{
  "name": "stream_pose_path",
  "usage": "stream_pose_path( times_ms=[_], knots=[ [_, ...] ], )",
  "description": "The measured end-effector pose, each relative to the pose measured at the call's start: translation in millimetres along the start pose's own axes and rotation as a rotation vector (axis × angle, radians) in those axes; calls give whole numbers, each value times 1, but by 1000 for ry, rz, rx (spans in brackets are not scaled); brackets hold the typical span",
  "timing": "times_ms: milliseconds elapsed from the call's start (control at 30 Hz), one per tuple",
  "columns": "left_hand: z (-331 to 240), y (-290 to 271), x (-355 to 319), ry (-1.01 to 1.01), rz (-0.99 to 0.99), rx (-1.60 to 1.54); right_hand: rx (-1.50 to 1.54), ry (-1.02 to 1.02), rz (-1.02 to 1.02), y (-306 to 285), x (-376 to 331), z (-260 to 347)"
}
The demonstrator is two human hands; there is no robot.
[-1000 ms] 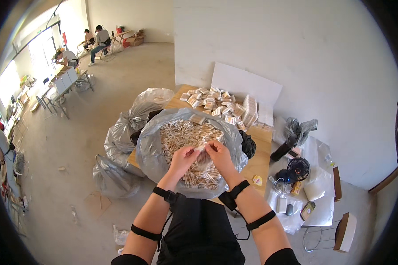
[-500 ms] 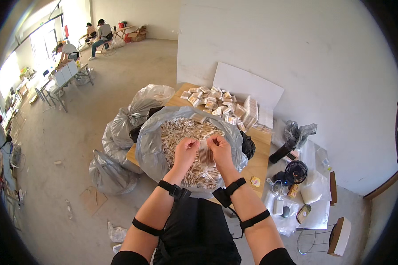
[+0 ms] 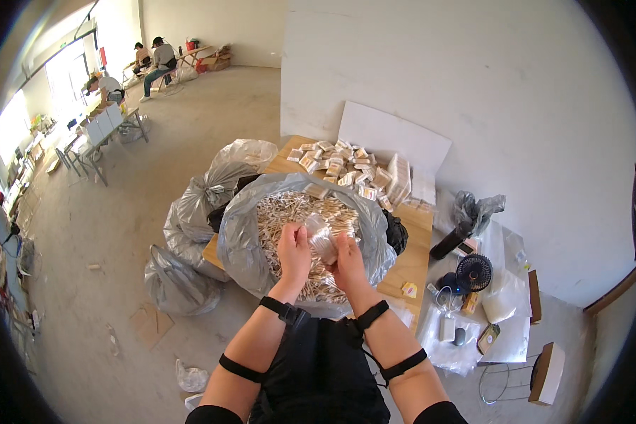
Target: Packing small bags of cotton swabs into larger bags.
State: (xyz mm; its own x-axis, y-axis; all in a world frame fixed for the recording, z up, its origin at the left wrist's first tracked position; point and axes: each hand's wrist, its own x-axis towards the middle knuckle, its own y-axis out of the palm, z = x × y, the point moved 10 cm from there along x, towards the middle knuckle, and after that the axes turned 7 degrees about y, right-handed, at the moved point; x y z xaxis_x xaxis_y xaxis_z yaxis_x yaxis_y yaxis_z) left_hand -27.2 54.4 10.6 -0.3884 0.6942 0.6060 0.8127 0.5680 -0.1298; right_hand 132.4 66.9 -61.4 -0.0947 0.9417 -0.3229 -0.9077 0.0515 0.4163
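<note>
Above the open grey plastic bag (image 3: 239,256), both my hands are on a small clear plastic packet (image 3: 321,240) with a row of cotton swabs inside. My right hand (image 3: 349,264) has its fingers closed round the packet's lower right side. At the upper left end, my left hand (image 3: 294,256) is closed, its thumb and fingers at the clear plastic. Beneath them, a heap of loose cotton swabs (image 3: 279,212) fills the bag. The packet lies tilted, its upper end toward the left.
Filled swab packets (image 3: 336,161) are piled at the back of the wooden table (image 3: 418,233). Knotted grey bags (image 3: 203,201) stand on its left. A side table to the right holds a black fan (image 3: 473,273) and a phone (image 3: 487,339). Other people (image 3: 164,56) sit far off.
The packet was upright between my fingertips and is now tilted. My right hand has moved lower, round its side, while my left hand stays near its upper end.
</note>
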Motion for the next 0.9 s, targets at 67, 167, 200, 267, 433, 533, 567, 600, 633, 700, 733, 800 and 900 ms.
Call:
stream_pose_path(
  times_ms=[67, 167, 200, 267, 433, 533, 567, 600, 633, 700, 733, 800, 900],
  knots=[
    [34, 25, -11, -359, 140, -390, -280, -206, -192, -36, 18, 12],
    [48, 34, -17, -547, 254, -508, -690, -520, -347, -22, 4, 49],
    [51, 34, -15, -548, 255, -510, -692, -520, -348, -23, 5, 52],
    [45, 36, -5, -327, 420, -60, -778, -713, -347, -15, -5, 70],
    [79, 15, 5, -238, 212, 63, -948, -673, -410, -23, 16, 75],
    [92, 3, 11, -266, 185, 91, -1020, -597, -455, -38, 25, 83],
    [90, -1, 15, -249, 164, 116, -1016, -572, -442, -42, 28, 84],
    [92, -5, 18, -235, 144, 143, -1015, -572, -443, -45, 31, 84],
    [94, -7, 20, -235, 144, 144, -1005, -680, -411, -40, 29, 89],
    [97, -17, 24, -216, 108, 165, -988, -786, -366, -28, 24, 94],
    [94, -21, 26, -217, 105, 172, -1129, -1057, -404, -3, -1, 107],
    [73, -28, 33, -104, 74, 182, -1262, -1335, -447, 25, -34, 111],
    [29, -17, 45, -10, 155, 143, -1155, -1074, -319, 25, -28, 91]
  ],
)
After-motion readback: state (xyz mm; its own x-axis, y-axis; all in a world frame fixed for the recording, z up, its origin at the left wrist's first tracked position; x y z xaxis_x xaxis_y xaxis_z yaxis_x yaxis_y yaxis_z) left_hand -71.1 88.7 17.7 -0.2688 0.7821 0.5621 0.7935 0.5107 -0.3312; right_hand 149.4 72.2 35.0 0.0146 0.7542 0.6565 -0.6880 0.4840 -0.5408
